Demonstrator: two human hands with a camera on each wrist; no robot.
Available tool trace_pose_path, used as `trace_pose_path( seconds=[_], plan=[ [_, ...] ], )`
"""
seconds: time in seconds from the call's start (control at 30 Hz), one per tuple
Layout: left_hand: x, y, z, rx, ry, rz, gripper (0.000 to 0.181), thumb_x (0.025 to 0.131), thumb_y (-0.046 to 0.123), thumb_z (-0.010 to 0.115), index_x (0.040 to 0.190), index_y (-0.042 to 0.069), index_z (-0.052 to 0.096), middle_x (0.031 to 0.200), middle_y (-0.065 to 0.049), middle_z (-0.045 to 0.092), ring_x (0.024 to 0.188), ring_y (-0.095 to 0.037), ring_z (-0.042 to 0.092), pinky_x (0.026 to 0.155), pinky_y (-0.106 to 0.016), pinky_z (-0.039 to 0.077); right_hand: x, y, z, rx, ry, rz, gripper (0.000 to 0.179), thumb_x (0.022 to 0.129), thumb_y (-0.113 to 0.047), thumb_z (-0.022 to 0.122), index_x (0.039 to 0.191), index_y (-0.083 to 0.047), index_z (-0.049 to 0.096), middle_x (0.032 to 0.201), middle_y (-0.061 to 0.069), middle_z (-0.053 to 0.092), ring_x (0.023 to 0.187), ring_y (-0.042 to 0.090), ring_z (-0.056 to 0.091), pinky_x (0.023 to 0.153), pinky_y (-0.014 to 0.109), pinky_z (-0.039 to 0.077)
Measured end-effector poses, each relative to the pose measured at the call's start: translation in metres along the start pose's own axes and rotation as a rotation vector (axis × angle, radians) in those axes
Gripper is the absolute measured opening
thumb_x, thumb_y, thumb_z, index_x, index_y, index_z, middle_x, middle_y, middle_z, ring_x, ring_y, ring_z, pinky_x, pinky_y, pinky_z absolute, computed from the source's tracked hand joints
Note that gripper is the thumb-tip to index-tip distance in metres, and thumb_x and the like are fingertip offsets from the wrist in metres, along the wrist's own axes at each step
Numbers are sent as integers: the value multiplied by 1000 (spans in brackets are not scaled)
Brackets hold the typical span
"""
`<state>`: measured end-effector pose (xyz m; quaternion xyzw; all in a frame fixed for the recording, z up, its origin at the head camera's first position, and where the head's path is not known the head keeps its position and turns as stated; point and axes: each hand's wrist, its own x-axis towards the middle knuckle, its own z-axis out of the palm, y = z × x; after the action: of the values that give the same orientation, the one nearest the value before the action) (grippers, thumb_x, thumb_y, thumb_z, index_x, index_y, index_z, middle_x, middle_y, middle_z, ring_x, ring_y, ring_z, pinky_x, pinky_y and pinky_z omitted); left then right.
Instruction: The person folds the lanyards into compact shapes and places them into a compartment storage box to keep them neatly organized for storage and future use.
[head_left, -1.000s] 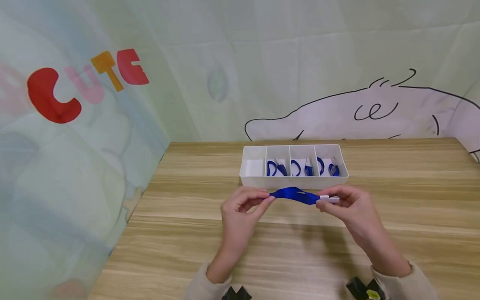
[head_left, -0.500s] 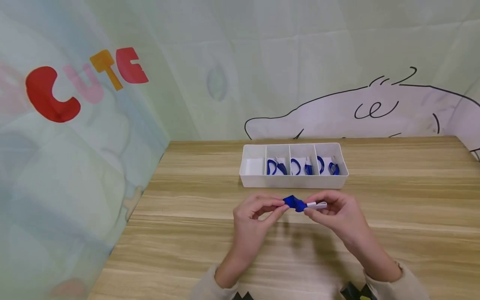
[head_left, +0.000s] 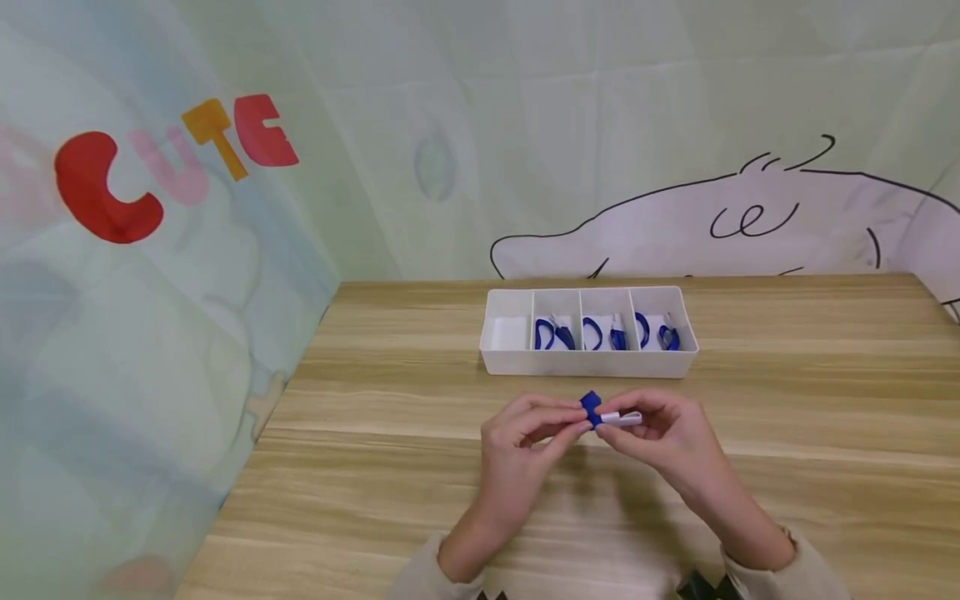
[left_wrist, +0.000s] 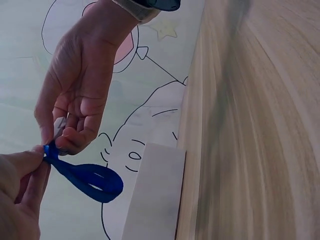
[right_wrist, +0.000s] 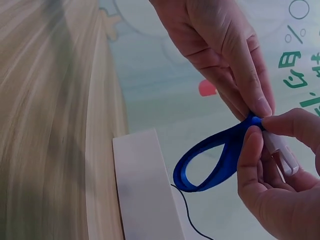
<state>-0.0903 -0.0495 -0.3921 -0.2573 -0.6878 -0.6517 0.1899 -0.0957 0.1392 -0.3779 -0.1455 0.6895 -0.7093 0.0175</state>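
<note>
A folded blue lanyard strap [head_left: 592, 403] with a white plastic clip [head_left: 624, 419] is held above the table, just in front of the white box. My left hand [head_left: 517, 458] pinches the gathered strap between thumb and fingers. Right beside it, my right hand [head_left: 671, 437] pinches the strap where it meets the clip, and the clip points back toward that palm. Both sets of fingertips come together at this spot. From there the blue loop [right_wrist: 232, 150] hangs toward the box in the right wrist view; the left wrist view shows the same loop [left_wrist: 112, 176].
Behind the hands stands a white divided box [head_left: 585, 363]. Its leftmost compartment [head_left: 510, 333] holds nothing; the others hold blue straps [head_left: 617, 337] with white clips. The wood-grain table [head_left: 360, 467] meets a printed cloth backdrop [head_left: 390, 167] at the back and left.
The strap was stretched between the hands; now they have come together, bunching it. The right hand has moved left and slightly nearer, the left hand right. The box has stayed put.
</note>
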Motion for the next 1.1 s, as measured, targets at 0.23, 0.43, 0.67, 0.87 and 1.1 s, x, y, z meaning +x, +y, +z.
trace_pose_path(
  seconds=[0.23,0.43,0.67,0.87,1.1],
  plan=[
    [0,-4,2,-24,7,26,15,80,-13,75,95,-11,72,94,-18,68,88,-27,71,76,-34,60,-1,1,3,62,-26,-21,24,83,5,78,101,15,67,99,7,73,86,18,71,74,31,60],
    [-1,0,3,-36,-18,35,12,88,-11,69,99,-10,72,97,-17,68,92,-24,70,77,-35,60,-1,1,5,96,-6,-16,22,84,8,76,103,14,67,99,9,73,86,19,71,76,33,60],
    [0,3,2,-28,-76,95,16,87,-18,65,101,-14,70,100,-21,67,95,-32,70,78,-35,59,-1,0,4,114,17,4,23,84,6,77,103,13,68,100,7,74,86,17,71,76,30,60],
    [1,4,1,29,-83,73,18,87,-14,68,104,-11,71,103,-18,70,98,-27,70,80,-32,59,-1,1,3,147,6,20,23,83,5,78,104,8,70,100,7,74,86,18,71,77,32,59],
    [3,-3,1,-40,-32,146,26,80,-18,72,106,-17,68,101,-23,71,92,-32,72,77,-36,59,-1,2,4,235,-24,21,24,82,12,74,105,4,72,102,11,73,89,20,72,80,33,59]
  ],
)
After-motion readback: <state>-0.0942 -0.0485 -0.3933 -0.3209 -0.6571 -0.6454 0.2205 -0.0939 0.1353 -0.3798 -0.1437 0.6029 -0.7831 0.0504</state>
